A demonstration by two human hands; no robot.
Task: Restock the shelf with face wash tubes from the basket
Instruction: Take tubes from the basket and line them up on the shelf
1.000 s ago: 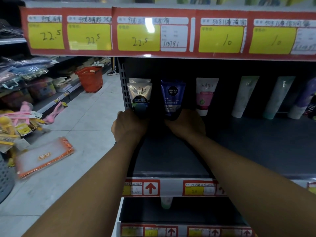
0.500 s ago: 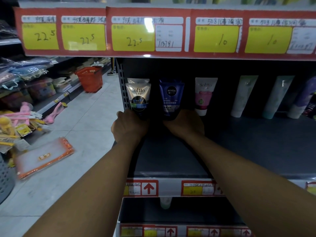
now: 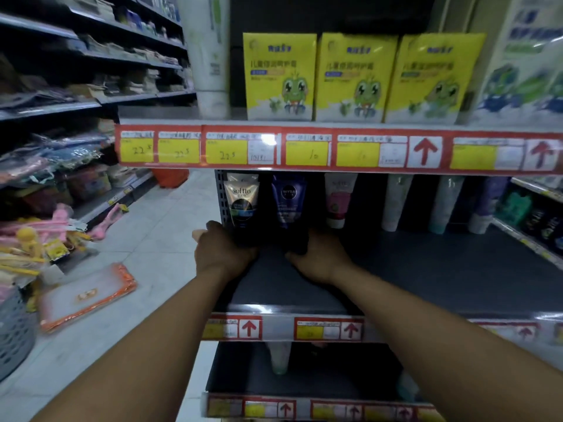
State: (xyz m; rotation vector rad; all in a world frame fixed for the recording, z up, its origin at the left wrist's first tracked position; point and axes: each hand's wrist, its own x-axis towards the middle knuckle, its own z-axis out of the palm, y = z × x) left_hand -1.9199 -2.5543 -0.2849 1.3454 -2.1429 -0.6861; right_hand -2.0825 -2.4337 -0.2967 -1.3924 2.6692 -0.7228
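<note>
Both hands reach into the dark shelf (image 3: 441,278). My left hand (image 3: 224,254) is closed around the black cap end of a beige and black Softto tube (image 3: 242,199), which stands upright at the shelf's left end. My right hand (image 3: 320,260) grips the base of a blue Nivea tube (image 3: 288,197) standing just to the right of it. A pink and white tube (image 3: 338,199) stands alone further right. A grey basket (image 3: 13,333) shows at the left edge on the floor.
Pale green and purple tubes (image 3: 396,202) line the shelf's back right. Yellow boxes (image 3: 278,76) stand on the shelf above, behind red and yellow price labels (image 3: 227,149). An orange-edged packet (image 3: 86,295) and pink goods lie on the tiled floor at left.
The view has tilted upward, so the upper shelf with yellow boxes now shows. Both hands stay on the same two tubes in about the same place.
</note>
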